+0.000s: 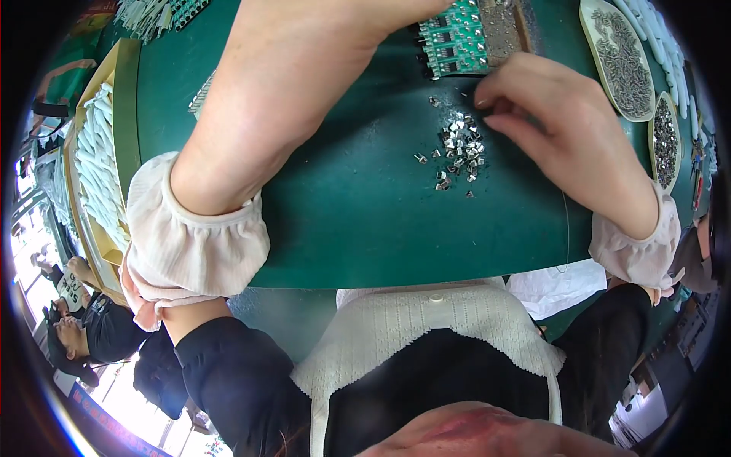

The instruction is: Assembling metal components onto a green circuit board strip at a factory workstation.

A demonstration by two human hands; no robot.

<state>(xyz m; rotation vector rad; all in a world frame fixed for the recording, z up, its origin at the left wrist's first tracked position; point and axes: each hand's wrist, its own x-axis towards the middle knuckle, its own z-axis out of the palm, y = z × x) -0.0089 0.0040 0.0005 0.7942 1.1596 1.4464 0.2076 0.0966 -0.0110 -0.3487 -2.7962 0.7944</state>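
Note:
My left forearm crosses the upper left, and my left hand (396,14) runs out at the top edge beside a panel of green circuit boards (455,38). Its fingers are cut off from view. My right hand (552,114) is over the green table, just right of a loose pile of small shiny metal clips (462,145). Its thumb and forefinger are curled close together in a loose pinch. Whatever may be between them is too small and shaded to make out. The board panel lies beyond the pile, against a worn brown block (504,34).
At right stand an oval tray of small metal pins (624,65) and a smaller tray of metal parts (665,145), with pale blue tubes (661,46) beyond. A yellow box (126,99) of pale wrapped pieces is at left. Other people (103,335) sit further left.

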